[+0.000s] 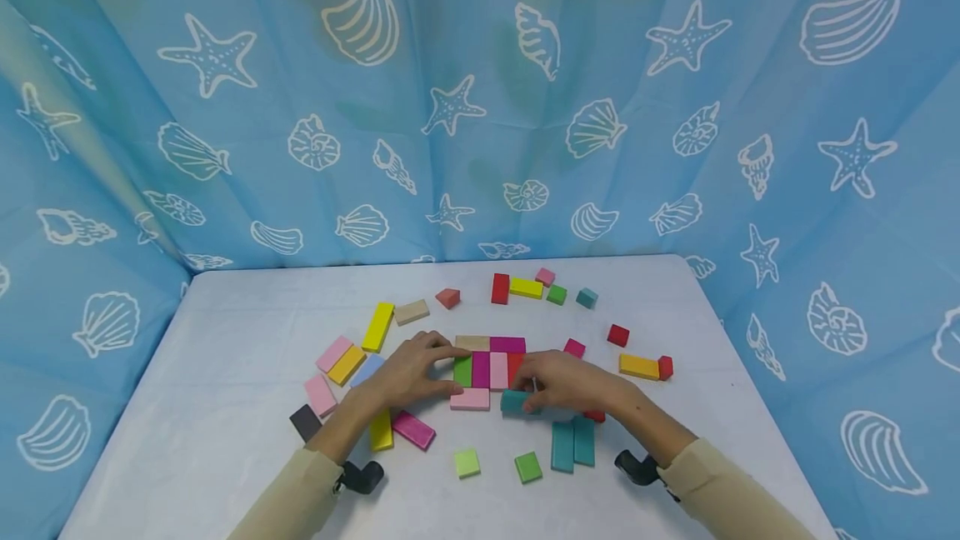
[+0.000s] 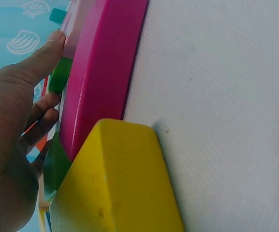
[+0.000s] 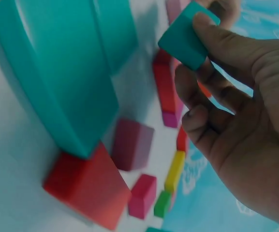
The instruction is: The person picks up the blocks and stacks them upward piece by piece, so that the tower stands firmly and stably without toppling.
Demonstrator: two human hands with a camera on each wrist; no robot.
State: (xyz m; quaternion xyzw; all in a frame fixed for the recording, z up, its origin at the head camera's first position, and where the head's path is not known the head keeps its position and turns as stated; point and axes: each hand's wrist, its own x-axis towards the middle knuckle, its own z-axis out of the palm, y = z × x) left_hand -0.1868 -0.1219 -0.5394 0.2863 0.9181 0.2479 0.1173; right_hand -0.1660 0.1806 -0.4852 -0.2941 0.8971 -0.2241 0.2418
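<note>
My right hand [image 1: 562, 380] pinches a teal block [image 1: 513, 402] between thumb and fingers, close to the front right of a flat block arrangement. The right wrist view shows the teal block [image 3: 183, 41] held above the table. My left hand [image 1: 411, 367] spreads around the arrangement's left side, thumb by the front pink block [image 1: 470, 399] and index finger near the tan block [image 1: 472, 342]. Between these lie a green block [image 1: 462, 372], a magenta block [image 1: 481, 370], an upright pink block [image 1: 498, 371] and a red block [image 1: 514, 363], partly behind my right fingers. A magenta block [image 1: 507, 345] adjoins the tan one.
Two long teal blocks [image 1: 573, 444] and a green block [image 1: 528, 467] lie in front. Yellow [image 1: 378, 326], orange [image 1: 347, 365] and dark [image 1: 305, 422] blocks are scattered left. More sit behind and right, including an orange block [image 1: 639, 367]. A blue curtain [image 1: 480, 165] borders the white table [image 1: 247, 340].
</note>
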